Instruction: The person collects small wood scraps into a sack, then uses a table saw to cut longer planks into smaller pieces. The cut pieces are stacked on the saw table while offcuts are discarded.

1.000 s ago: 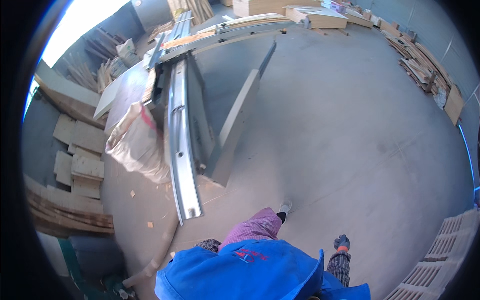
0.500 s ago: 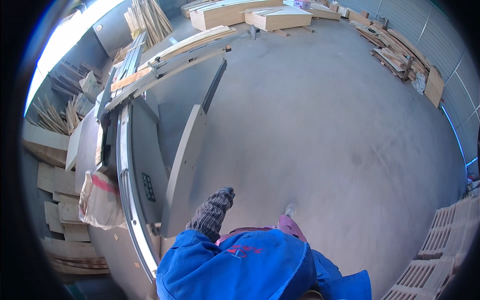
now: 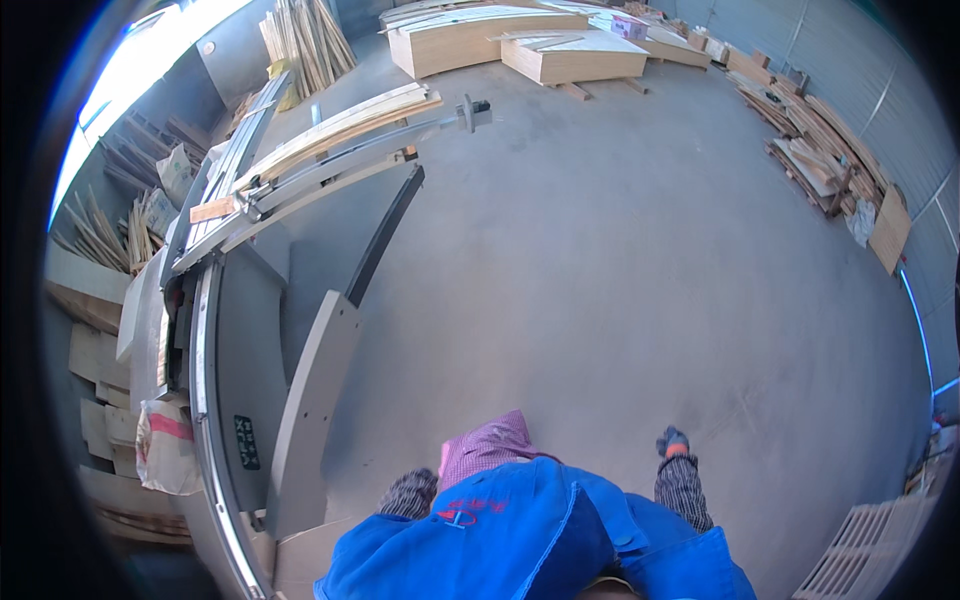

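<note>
My right hand, in a grey glove with an orange patch, hangs over the floor. Its fingers look curled in, and nothing shows in them. A striped knit cuff covers that forearm. At my other side, my left hand is mostly hidden beside the pink checked cloth on my leg; its fingers cannot be made out. Nearest to it is the pale panel along the side of a sliding table saw. Neither hand touches the machine.
Wood strips lie along the saw's crossbeam. Large pale wooden boxes stand at the back. A timber pile is at the far right, slatted pallets near right. A white sack leans left of the saw.
The view has moved forward along the saw, which now sits further left. My left hand has dropped back toward my body; my right hand has come into view.
</note>
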`<state>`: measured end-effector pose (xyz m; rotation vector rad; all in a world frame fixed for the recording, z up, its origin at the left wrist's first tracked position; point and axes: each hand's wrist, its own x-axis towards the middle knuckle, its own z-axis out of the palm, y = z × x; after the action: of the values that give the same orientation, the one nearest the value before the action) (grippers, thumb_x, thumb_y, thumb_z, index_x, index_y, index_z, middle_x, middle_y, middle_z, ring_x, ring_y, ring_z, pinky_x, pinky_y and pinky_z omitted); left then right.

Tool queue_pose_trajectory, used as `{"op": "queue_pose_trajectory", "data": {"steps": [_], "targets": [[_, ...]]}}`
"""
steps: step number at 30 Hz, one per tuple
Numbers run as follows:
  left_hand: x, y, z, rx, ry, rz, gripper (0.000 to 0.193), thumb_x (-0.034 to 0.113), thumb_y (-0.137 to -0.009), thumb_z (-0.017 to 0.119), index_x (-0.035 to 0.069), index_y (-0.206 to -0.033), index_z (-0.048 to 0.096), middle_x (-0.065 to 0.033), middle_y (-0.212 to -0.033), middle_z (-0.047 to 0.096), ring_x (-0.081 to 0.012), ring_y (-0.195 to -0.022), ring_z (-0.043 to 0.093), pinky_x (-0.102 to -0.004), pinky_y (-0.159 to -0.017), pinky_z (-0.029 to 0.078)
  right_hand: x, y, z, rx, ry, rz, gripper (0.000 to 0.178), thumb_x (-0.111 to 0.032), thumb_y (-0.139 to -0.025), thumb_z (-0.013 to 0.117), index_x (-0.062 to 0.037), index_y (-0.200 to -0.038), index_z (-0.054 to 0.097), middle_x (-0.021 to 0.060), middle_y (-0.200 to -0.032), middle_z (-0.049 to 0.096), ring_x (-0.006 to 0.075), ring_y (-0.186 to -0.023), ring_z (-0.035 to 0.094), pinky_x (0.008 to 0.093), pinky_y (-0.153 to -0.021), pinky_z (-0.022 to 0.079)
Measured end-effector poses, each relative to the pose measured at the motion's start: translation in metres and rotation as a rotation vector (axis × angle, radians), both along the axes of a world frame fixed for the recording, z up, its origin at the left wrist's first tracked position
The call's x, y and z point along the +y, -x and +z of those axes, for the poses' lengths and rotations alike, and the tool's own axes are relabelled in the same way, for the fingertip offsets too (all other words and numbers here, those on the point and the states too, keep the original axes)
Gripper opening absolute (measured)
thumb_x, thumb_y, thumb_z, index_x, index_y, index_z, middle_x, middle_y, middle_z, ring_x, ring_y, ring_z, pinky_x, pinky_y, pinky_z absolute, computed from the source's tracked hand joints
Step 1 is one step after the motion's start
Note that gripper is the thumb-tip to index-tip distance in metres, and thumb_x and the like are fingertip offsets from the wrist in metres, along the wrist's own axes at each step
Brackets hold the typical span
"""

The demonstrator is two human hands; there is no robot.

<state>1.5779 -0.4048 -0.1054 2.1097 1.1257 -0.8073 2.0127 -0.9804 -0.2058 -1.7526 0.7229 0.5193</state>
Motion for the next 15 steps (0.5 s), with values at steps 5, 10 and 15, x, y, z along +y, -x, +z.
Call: {"op": "queue_pose_trajectory", "data": {"steps": [5, 10, 15], "targets": [[-0.015, -0.069, -0.017, 0.215, 0.040, 0.247, 0.039, 0.034, -0.096, 0.061, 0.007, -0.124, 0.066, -0.0213, -0.124, 0.066, -0.0376, -0.120, 0.060, -0.0469, -0.100, 0.049, 0.142, -0.247, 0.034, -0.226, -0.102, 0.174, 0.031, -0.037, -0.098, 0.060, -0.0077, -0.107, 0.066, 0.0107, -0.082, 0.072, 0.0225, -0.060, 0.067, 0.0377, -0.051, 0.052], [0.055, -0.292, -0.049, 0.080, 0.023, 0.193, 0.039, 0.035, -0.096, 0.062, 0.007, -0.123, 0.066, -0.0215, -0.123, 0.066, -0.0381, -0.120, 0.060, -0.0471, -0.100, 0.050, 0.135, -0.341, -0.043, -0.013, 0.073, 0.256, 0.028, -0.035, -0.097, 0.059, -0.0087, -0.104, 0.067, 0.0097, -0.086, 0.072, 0.0236, -0.066, 0.068, 0.0389, -0.054, 0.052], [0.185, -0.561, -0.038, -0.204, -0.027, 0.120, 0.043, 0.038, -0.097, 0.060, 0.008, -0.126, 0.065, -0.0221, -0.124, 0.066, -0.0385, -0.120, 0.060, -0.0473, -0.101, 0.049, 0.184, -0.384, -0.023, 0.352, 0.128, 0.356, 0.024, -0.031, -0.095, 0.060, -0.0083, -0.099, 0.066, 0.0091, -0.083, 0.071, 0.0235, -0.064, 0.066, 0.0390, -0.053, 0.051]]}}
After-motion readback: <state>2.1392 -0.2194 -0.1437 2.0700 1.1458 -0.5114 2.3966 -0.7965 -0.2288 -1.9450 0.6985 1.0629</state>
